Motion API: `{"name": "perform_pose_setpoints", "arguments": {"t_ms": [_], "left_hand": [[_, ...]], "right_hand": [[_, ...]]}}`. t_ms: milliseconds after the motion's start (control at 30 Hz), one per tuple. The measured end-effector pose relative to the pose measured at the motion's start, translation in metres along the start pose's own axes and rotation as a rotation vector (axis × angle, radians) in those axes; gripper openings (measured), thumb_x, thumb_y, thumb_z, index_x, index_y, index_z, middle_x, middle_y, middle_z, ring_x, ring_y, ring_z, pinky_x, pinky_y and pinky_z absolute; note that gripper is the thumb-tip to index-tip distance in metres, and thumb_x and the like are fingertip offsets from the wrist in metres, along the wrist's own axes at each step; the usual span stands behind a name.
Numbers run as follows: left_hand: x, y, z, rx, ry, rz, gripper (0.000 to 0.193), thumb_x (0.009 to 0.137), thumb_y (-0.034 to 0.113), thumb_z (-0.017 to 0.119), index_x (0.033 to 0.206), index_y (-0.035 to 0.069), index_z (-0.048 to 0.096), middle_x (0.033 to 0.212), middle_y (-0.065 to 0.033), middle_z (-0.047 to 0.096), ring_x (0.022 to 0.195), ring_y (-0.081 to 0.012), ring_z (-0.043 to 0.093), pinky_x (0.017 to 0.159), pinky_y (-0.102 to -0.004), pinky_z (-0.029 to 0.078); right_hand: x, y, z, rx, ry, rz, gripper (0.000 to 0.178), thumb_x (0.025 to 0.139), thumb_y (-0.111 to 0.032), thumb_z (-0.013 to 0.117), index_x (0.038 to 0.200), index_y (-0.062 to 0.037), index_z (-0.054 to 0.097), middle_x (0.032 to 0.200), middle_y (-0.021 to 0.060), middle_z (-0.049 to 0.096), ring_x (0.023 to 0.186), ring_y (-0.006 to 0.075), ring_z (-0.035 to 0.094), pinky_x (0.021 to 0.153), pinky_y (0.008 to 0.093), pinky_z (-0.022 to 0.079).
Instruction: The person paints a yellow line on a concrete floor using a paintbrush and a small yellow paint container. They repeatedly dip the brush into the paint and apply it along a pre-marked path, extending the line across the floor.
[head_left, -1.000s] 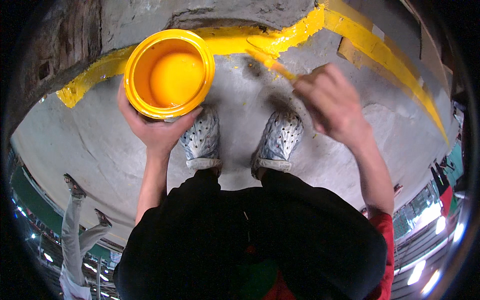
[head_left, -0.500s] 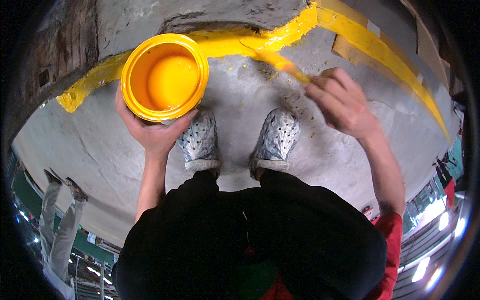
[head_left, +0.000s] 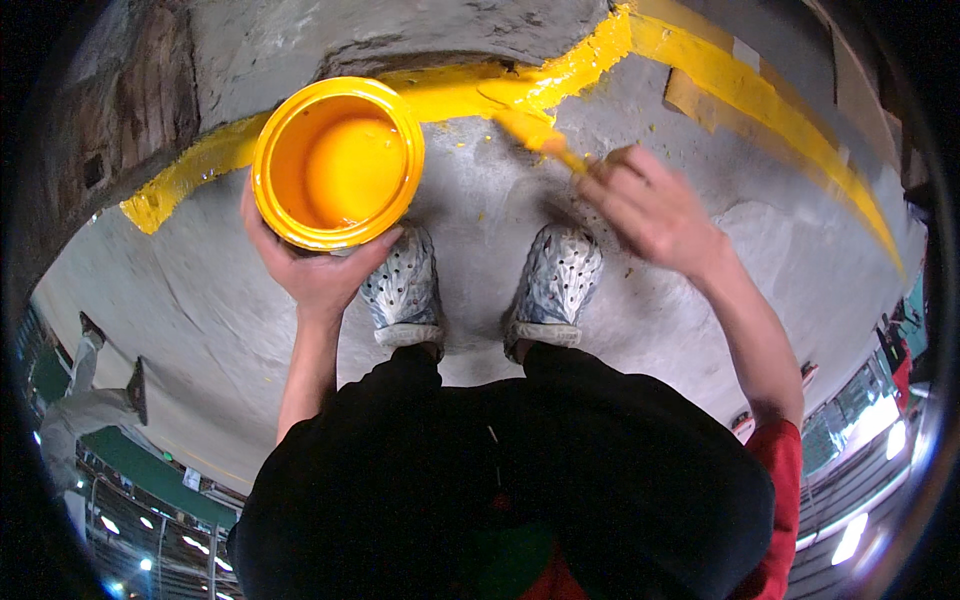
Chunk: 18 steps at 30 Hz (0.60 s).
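Observation:
My left hand (head_left: 318, 275) is wrapped round the lower side of a round paint can (head_left: 264, 185), its rim coated yellow. Yellow paint (head_left: 355, 165) lies inside the can. My right hand (head_left: 655, 215) grips the handle of a paintbrush (head_left: 535, 132) covered in yellow, somewhat smeared by motion. The brush's tip lies against a yellow painted stripe (head_left: 450, 95) along the foot of a grey concrete block. Close to the bend of the stripe the paint looks wet and shiny. What my left fingers do behind the can is hidden.
My patterned clogs (head_left: 555, 280) stand on the grey floor (head_left: 680, 330) below the stripe. Another yellow stripe (head_left: 770, 110) runs off to the right, with brown tape-like pieces beside it. A dark weathered block (head_left: 130, 110) rises at upper left. Another person's legs (head_left: 85, 405) show at far left.
The brush and my right hand have moved left and slightly down. The can has shifted a little right and down in my left hand. The other person's legs have changed position.

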<state>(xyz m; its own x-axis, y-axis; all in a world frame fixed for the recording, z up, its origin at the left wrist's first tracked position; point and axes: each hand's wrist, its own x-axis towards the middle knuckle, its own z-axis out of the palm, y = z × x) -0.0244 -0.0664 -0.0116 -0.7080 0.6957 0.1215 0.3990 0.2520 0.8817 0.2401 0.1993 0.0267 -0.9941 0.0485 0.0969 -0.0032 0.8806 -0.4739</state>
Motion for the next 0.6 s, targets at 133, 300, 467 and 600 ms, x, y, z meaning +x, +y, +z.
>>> {"name": "perform_pose_setpoints", "arguments": {"t_ms": [133,300,467,600], "left_hand": [[-0.001,0.001,-0.003,-0.017,0.011,-0.022,0.124,0.057,0.031,0.100,0.152,0.001,0.025,0.148,-0.0165,0.041,0.138,-0.0288,0.043,0.118,-0.0418,0.032],[0.000,0.001,-0.004,0.065,-0.015,0.021,0.124,0.058,0.028,0.099,0.152,0.001,0.023,0.147,-0.0165,0.041,0.137,-0.0292,0.045,0.118,-0.0420,0.033],[0.001,0.002,-0.001,-0.002,-0.004,-0.009,0.123,0.059,0.029,0.099,0.153,0.001,0.023,0.148,-0.0162,0.040,0.138,-0.0295,0.044,0.118,-0.0422,0.033],[0.001,0.003,-0.001,-0.009,0.000,-0.022,0.123,0.059,0.029,0.098,0.152,0.002,0.023,0.148,-0.0163,0.040,0.138,-0.0294,0.044,0.118,-0.0427,0.033]], "right_hand": [[-0.012,0.026,-0.017,-0.016,0.138,0.190,0.028,0.079,0.003,0.073,0.107,0.0017,0.069,0.097,0.0143,0.068,0.085,0.0301,0.063,0.073,0.0379,0.053],[-0.009,0.004,-0.014,0.115,0.338,0.394,0.022,0.079,0.004,0.075,0.100,0.0005,0.071,0.088,0.0126,0.067,0.082,0.0283,0.063,0.073,0.0368,0.052],[-0.007,0.004,0.005,0.147,0.384,0.463,0.016,0.082,0.003,0.073,0.098,0.0003,0.072,0.085,0.0132,0.067,0.079,0.0286,0.063,0.072,0.0361,0.051],[-0.021,0.022,-0.007,0.041,0.409,0.557,0.018,0.081,0.003,0.073,0.099,-0.0007,0.071,0.087,0.0125,0.068,0.078,0.0304,0.062,0.072,0.0377,0.051]]}}
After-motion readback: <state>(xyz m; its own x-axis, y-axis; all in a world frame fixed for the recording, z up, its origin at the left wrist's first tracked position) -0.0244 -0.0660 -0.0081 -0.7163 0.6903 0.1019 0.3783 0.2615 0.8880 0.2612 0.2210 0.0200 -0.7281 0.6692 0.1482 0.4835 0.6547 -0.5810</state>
